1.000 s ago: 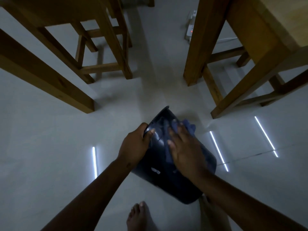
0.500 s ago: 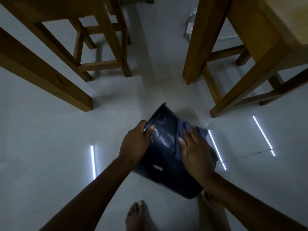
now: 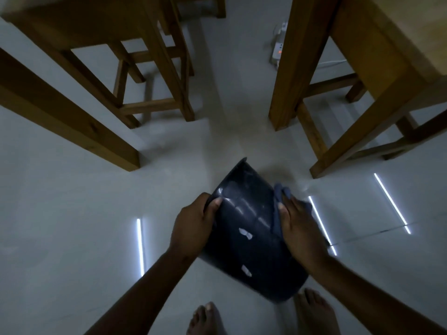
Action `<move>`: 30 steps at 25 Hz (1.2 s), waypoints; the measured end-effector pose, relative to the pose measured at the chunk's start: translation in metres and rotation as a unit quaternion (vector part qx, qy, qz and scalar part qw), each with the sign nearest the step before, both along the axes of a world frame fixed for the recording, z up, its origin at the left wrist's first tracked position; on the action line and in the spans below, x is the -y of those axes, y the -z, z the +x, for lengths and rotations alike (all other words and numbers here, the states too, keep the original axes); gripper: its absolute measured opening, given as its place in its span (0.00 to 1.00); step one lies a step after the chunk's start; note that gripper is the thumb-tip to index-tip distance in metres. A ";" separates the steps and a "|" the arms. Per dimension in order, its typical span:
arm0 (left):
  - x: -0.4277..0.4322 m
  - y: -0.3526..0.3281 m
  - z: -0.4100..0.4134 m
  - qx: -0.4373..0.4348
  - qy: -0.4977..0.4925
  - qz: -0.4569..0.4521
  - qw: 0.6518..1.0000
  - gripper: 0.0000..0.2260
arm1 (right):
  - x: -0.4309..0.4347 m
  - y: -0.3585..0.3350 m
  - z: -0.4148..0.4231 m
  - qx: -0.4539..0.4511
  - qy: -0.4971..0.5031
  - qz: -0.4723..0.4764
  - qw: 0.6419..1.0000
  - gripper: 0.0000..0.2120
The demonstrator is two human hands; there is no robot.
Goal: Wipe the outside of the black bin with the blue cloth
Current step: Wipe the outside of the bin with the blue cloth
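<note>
The black bin (image 3: pixel 249 228) is held tipped above the floor, its glossy side facing me and its rim pointing away. My left hand (image 3: pixel 193 226) grips the bin's rim on the left, thumb on the outside. My right hand (image 3: pixel 297 228) presses the blue cloth (image 3: pixel 281 191) flat against the bin's right side. Most of the cloth is hidden under my palm; only a bunched end shows past my fingertips.
Wooden table legs (image 3: pixel 287 68) and stools (image 3: pixel 154 68) stand ahead on both sides, with a grey tiled floor (image 3: pixel 72 238) between them. A white power strip (image 3: pixel 278 48) lies far ahead. My bare feet (image 3: pixel 205 320) are just below the bin.
My right hand has slid the cloth from the middle of the bin's side over to its right edge. The bin has turned a little in my left hand's grip.
</note>
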State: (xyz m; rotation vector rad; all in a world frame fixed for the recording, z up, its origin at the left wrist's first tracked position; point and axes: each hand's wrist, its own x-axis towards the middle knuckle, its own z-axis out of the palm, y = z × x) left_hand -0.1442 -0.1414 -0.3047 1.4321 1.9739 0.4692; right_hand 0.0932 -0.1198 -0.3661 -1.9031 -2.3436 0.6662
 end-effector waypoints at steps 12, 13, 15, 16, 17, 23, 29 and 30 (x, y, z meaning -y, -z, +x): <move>-0.015 -0.001 0.010 -0.051 0.023 -0.005 0.998 0.16 | 0.045 -0.001 -0.018 -0.044 -0.008 0.061 0.997 0.27; -0.014 0.000 0.009 -0.055 0.030 -0.004 0.998 0.16 | 0.062 -0.012 -0.029 -0.051 -0.058 0.069 0.995 0.25; -0.016 0.002 0.007 -0.050 0.033 -0.003 0.998 0.16 | 0.057 -0.011 -0.049 -0.042 -0.192 0.118 0.973 0.27; -0.017 0.002 0.008 -0.042 0.024 -0.004 0.999 0.16 | 0.035 -0.010 -0.054 -0.033 -0.214 0.122 0.969 0.27; -0.017 0.002 0.009 -0.035 0.015 -0.006 0.999 0.15 | 0.011 -0.004 -0.052 -0.019 -0.194 0.120 0.973 0.26; -0.012 0.004 0.010 -0.054 -0.004 -0.012 0.998 0.16 | 0.050 -0.006 -0.035 -0.006 -0.122 0.059 0.991 0.26; -0.015 0.004 0.007 -0.024 -0.001 -0.009 1.000 0.15 | -0.008 -0.005 -0.051 -0.062 -0.081 0.067 0.993 0.25; -0.013 0.003 0.008 -0.023 -0.004 -0.012 1.000 0.15 | -0.020 -0.002 -0.043 -0.080 -0.047 0.059 0.994 0.25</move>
